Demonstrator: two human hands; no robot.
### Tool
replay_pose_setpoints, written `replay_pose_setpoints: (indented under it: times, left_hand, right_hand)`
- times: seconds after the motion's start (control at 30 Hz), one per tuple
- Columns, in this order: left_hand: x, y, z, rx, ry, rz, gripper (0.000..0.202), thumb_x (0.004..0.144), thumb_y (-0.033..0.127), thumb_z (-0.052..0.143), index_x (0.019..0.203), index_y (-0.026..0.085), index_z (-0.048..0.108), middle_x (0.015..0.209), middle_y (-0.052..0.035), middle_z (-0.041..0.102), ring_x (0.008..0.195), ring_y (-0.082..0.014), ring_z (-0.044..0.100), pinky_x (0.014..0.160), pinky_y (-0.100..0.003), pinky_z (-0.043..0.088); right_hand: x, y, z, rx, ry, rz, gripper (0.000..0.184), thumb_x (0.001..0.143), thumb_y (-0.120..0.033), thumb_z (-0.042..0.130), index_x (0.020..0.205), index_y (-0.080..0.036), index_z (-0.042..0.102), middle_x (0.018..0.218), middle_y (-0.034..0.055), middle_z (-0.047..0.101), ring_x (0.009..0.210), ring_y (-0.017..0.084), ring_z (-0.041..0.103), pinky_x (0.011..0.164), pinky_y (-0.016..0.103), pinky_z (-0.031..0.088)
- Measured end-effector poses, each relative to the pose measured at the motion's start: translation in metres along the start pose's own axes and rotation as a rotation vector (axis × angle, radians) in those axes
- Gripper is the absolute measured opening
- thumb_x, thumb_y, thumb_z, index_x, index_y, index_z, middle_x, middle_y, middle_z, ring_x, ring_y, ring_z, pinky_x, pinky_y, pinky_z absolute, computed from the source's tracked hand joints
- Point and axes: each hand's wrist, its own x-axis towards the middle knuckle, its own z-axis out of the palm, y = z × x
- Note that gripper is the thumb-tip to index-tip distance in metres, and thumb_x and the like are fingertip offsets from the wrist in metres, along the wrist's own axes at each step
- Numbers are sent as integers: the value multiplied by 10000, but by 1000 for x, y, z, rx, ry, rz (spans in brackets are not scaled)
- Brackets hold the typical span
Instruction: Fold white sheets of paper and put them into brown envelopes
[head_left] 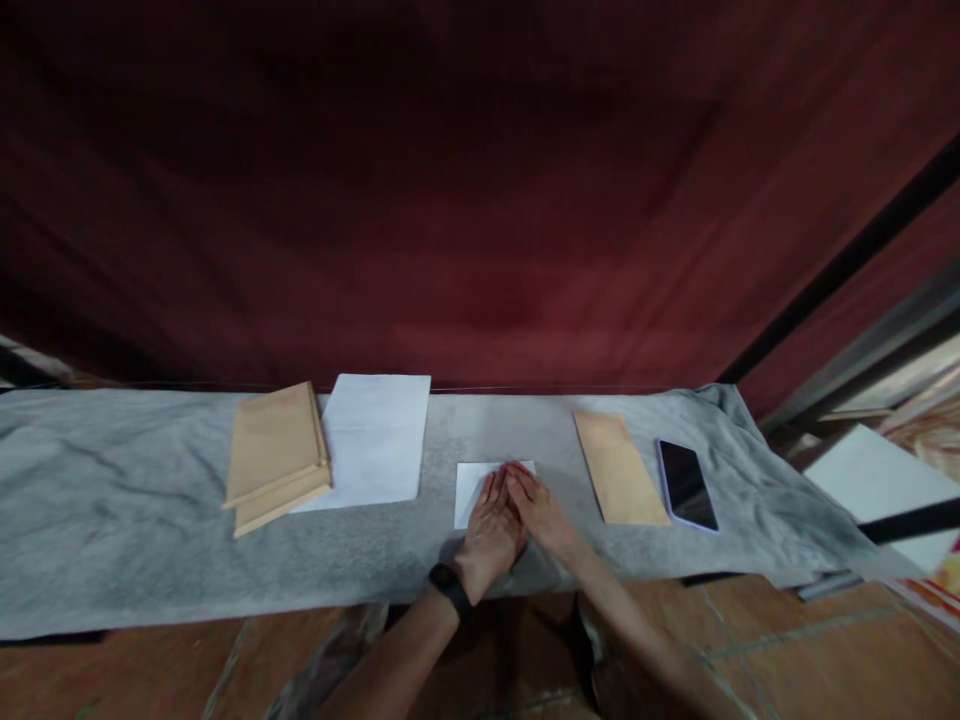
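A small white folded sheet of paper [466, 492] lies on the grey cloth in front of me, partly covered by both hands. My left hand [491, 527], with a black band on the wrist, rests on it with fingers stretched out and pointing away from me. Against its fingers from the right leans my right hand [541, 512], its fingers extended and touching or overlapping the left ones. Neither hand grips anything. The paper's middle and near right part are hidden under the hands.
Left of the hands are larger white sheets [379, 450] and a stack of brown envelopes [274, 445]. To the right lie a single brown envelope [622, 470] and a phone [687, 485]. Grey cloth [135, 510] covers the narrow table; a dark red curtain [480, 200] hangs behind.
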Motion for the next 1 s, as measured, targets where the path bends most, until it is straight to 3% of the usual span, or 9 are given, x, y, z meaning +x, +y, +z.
replay_pose_setpoints:
  times: [0.2,0.33,0.53,0.67,0.87,1.0]
  left_hand:
    - [-4,-4,0,52,3,-64,638,941,165,367,1569,110,271,1620,-149,328,1511,-239,281,1231,-485,257]
    - [-6,-10,-9,70,-9,-123,585,973,174,291,1551,88,301,1605,-155,357,1512,-235,276,1228,-482,262]
    - [-11,-17,-13,110,33,-222,569,1024,321,289,1523,55,347,1599,-183,354,1512,-262,270,1230,-469,260]
    - [-14,-20,-18,134,25,-292,661,1037,483,287,1507,27,369,1593,-216,348,1504,-289,289,1226,-463,268]
    - [-17,-23,-32,128,2,-258,783,981,650,346,1513,77,388,1598,-229,330,1502,-323,289,1222,-490,250]
    - [-19,-24,-33,105,-6,-260,796,960,679,376,1522,115,387,1606,-205,331,1507,-317,281,1229,-498,217]
  right_hand:
    - [-23,0,15,-170,40,-70,502,1062,-273,231,1499,-152,449,1507,136,512,1435,229,435,1153,507,404]
    - [-31,4,10,-254,26,-99,499,1066,-286,256,1505,-136,440,1527,142,484,1444,238,420,1169,489,380]
    - [-34,11,-3,-330,70,-137,523,1063,-337,323,1530,-110,389,1539,155,463,1433,254,433,1179,470,348]
    - [-37,16,-7,-356,84,-166,548,1063,-343,334,1552,-97,339,1542,155,459,1427,260,439,1184,457,331]
    - [-39,20,-13,-363,38,-198,556,1058,-330,333,1571,-118,304,1564,148,430,1441,276,414,1175,469,319]
    - [-38,27,-17,-343,10,-194,554,1060,-341,315,1566,-115,312,1565,150,431,1435,272,418,1169,467,324]
